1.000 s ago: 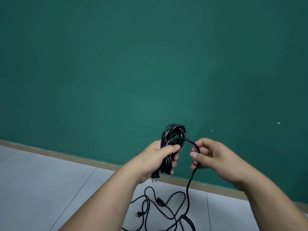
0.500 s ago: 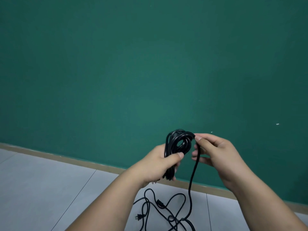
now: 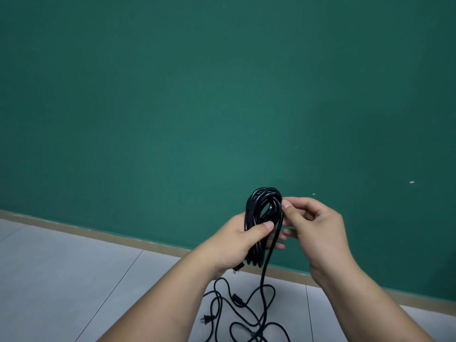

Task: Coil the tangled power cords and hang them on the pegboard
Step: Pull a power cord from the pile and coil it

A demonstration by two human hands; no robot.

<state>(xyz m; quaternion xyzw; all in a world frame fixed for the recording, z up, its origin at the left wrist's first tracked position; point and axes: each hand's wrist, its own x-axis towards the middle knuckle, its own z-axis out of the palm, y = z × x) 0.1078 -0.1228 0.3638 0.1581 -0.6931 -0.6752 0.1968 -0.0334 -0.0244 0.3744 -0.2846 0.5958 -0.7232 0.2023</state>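
Both curled: left hand (image 3: 237, 239) grips coil (image 3: 262, 218); right hand (image 3: 313, 224) pinches strand (image 3: 270, 253).

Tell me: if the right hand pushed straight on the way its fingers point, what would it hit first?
The coil in the left hand, probably; the right hand pinches it near its top.

No writing to read anywhere.
Scanning now: the black cord coil (image 3: 259, 218) shows only bare sheathing, the plug (image 3: 207, 319) down on the floor (image 3: 74, 280) is too small for any marking, and the green wall (image 3: 222, 95) carries no legible letters or numbers.
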